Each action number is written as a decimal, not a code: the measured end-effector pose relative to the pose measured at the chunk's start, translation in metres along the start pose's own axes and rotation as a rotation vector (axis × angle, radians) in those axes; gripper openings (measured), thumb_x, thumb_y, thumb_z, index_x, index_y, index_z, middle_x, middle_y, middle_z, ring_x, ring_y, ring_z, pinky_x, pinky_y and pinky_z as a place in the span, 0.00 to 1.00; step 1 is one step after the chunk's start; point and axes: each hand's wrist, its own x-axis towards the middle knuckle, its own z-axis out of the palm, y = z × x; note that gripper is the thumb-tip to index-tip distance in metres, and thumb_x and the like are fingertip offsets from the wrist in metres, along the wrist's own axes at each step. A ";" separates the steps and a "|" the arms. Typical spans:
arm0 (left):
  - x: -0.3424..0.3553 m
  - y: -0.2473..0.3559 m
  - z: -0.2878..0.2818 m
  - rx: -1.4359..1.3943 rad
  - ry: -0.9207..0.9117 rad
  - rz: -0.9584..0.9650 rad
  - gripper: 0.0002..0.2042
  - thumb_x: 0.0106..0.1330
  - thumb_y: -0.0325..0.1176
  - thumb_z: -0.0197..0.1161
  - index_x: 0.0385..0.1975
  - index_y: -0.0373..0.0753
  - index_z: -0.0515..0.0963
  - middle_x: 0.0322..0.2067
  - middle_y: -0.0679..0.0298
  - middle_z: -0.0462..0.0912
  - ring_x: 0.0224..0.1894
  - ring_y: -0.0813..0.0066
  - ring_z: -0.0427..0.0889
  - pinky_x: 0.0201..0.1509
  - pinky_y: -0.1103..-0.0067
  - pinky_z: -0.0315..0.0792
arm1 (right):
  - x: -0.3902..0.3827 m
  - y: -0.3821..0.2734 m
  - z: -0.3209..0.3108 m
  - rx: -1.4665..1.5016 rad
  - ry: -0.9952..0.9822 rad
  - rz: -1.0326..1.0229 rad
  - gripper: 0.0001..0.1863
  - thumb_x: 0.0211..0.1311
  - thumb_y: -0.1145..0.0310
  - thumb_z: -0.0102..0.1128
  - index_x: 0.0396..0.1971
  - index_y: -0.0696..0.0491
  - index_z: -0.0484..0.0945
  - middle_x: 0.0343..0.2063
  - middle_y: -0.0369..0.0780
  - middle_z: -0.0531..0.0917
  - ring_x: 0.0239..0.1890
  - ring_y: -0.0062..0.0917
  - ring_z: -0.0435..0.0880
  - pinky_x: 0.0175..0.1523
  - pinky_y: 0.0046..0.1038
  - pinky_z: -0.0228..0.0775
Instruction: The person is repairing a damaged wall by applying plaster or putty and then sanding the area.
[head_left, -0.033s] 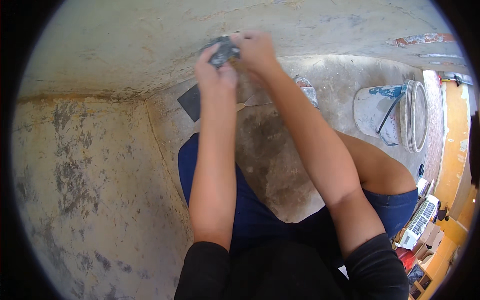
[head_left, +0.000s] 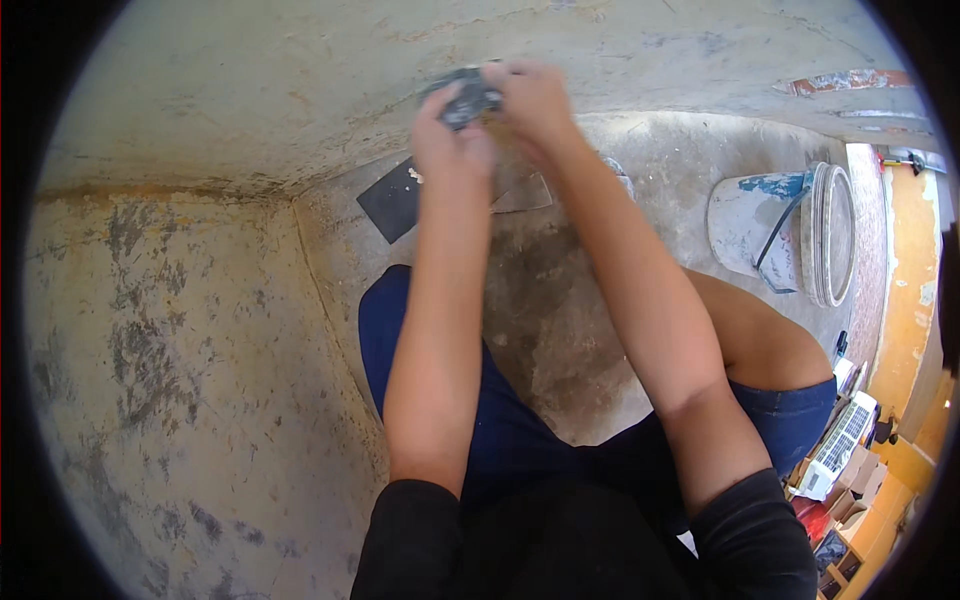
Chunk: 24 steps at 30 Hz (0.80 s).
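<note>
Both of my hands grip a dark grey, white-specked, flattish piece [head_left: 466, 100] at the wall's lower part, just above the floor. Motion blurs it, and I cannot make out its exact kind. My left hand [head_left: 447, 140] is closed on the near left side, its thumb across the face. Around the right end, my right hand [head_left: 532, 100] has its fingers curled. Behind my left wrist, a flat black rectangular plate [head_left: 385, 202] lies on the floor, partly hidden. Between my forearms shows the thin edge of a flat tool [head_left: 522, 194], mostly covered.
The worn pale wall [head_left: 250, 90] meets a stained side wall [head_left: 150, 330] at my left. A paint-smeared white bucket [head_left: 755, 220] with a dark handle lies tipped on the concrete floor [head_left: 660, 150] at right. Cardboard boxes [head_left: 853, 485] sit far right. My knees are bent beneath my arms.
Both hands have slid slightly right along the wall with the dark grey piece between them. More of the black plate shows now.
</note>
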 end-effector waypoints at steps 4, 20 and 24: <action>-0.012 -0.013 0.017 -0.099 0.138 -0.033 0.08 0.59 0.18 0.63 0.36 0.36 0.76 0.33 0.63 0.83 0.32 0.72 0.85 0.34 0.83 0.81 | -0.005 -0.018 -0.010 0.209 0.005 0.165 0.12 0.62 0.69 0.65 0.25 0.63 0.84 0.19 0.40 0.81 0.22 0.23 0.74 0.29 0.32 0.68; -0.006 -0.023 0.009 -0.104 0.071 -0.017 0.10 0.57 0.15 0.62 0.38 0.32 0.76 0.36 0.58 0.83 0.37 0.65 0.86 0.45 0.78 0.84 | 0.002 0.005 -0.009 0.080 0.073 0.086 0.11 0.67 0.68 0.64 0.27 0.61 0.82 0.22 0.37 0.80 0.23 0.20 0.74 0.29 0.27 0.67; 0.005 0.024 -0.020 -0.068 0.031 0.053 0.10 0.57 0.14 0.61 0.38 0.31 0.76 0.38 0.57 0.83 0.39 0.64 0.86 0.46 0.76 0.84 | -0.013 0.010 0.035 -0.224 -0.078 -0.072 0.09 0.69 0.67 0.63 0.32 0.57 0.83 0.26 0.35 0.81 0.23 0.17 0.74 0.27 0.20 0.64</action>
